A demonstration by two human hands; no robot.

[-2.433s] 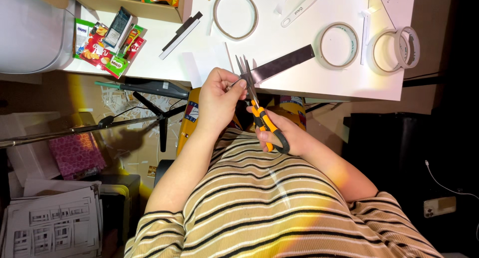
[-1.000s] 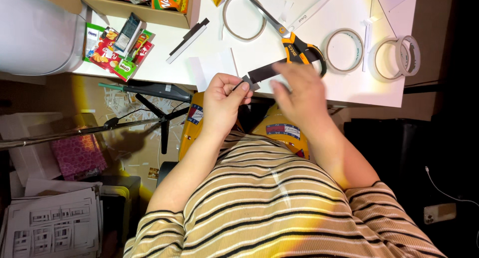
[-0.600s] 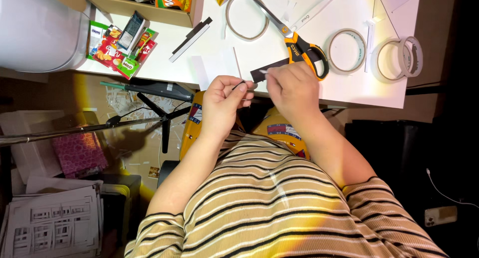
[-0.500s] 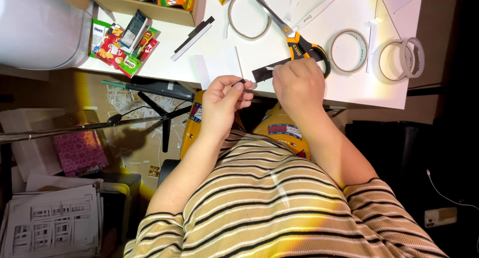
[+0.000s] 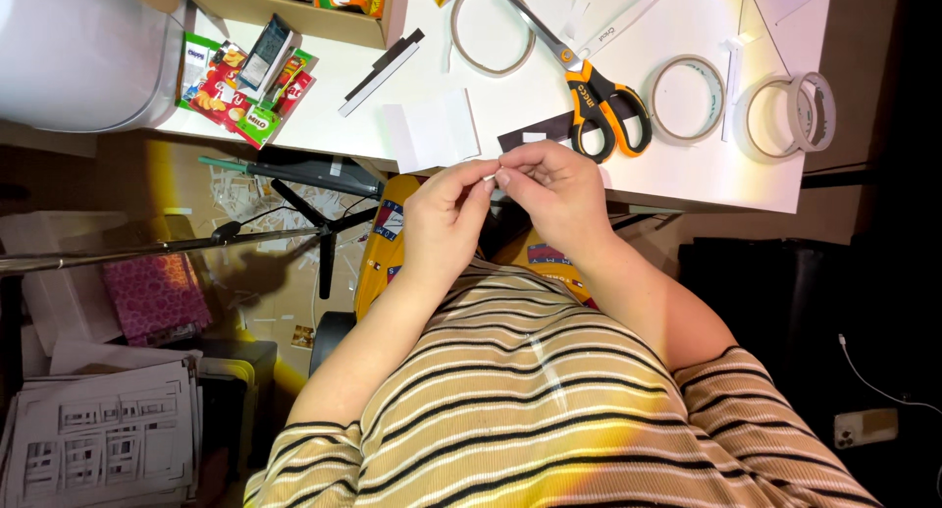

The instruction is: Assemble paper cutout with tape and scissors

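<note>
The white bench (image 5: 687, 174) fills the top of the frame, and the person in the striped top leans in below it. At upper left sits a cardboard box (image 5: 294, 7) with snack packets (image 5: 235, 86) spilled beside it. A large tape ring (image 5: 491, 27) lies at top centre, two more tape rolls (image 5: 687, 98) and (image 5: 790, 115) over at the right. The orange-handled scissors (image 5: 589, 81) rest flat between them, untouched, blades pointing up-left.

Now the hands. The left hand (image 5: 446, 223) and right hand (image 5: 554, 189) meet at the bench's near edge, centre frame, fingers (image 5: 481, 174) of both pinched together on a small white strip (image 5: 491, 177), thumb against forefinger on each side. Just above the right hand, a dark cut piece (image 5: 535, 133) lies on the bench.

It looks like fine peeling or separating work on that strip. Doing it well calls for a light, steady pinch, pulling slowly so it neither tears nor curls onto itself.
</note>
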